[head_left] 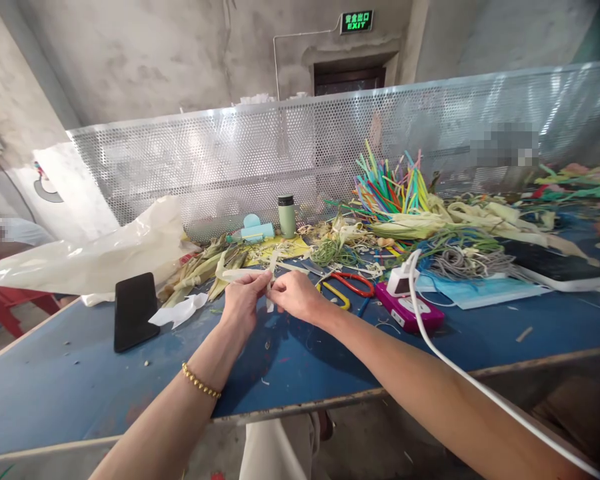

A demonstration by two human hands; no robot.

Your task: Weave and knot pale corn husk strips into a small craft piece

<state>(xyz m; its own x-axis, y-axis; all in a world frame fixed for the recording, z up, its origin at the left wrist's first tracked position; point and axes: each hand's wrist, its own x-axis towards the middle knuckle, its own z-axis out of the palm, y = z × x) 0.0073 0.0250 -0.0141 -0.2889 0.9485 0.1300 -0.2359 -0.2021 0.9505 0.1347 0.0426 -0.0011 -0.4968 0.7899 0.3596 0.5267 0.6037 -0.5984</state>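
Observation:
Pale, flat corn husk strips [234, 274] cross each other between my two hands, a little above the blue table. My left hand [243, 300] pinches them with thumb and fingers from the left side; a beaded gold bracelet is on that wrist. On the right, the fingers of my right hand [303, 295] close on the same strips near the crossing. Short strip ends stick up and hang down around the fingertips. The exact crossing is partly hidden by my fingers. Scissors with red and yellow handles [354, 285] lie just right of my right hand.
The blue table [180, 390] carries a black phone [135, 312], white scraps [179, 311], husks [195, 270], a green bottle [287, 219], colourful sticks [390, 187], cord bundles [467, 253], a magenta box [410, 310] and a blue mask [485, 290]. A white cable [455, 363] crosses my right arm. Perforated metal panels [230, 167] stand behind.

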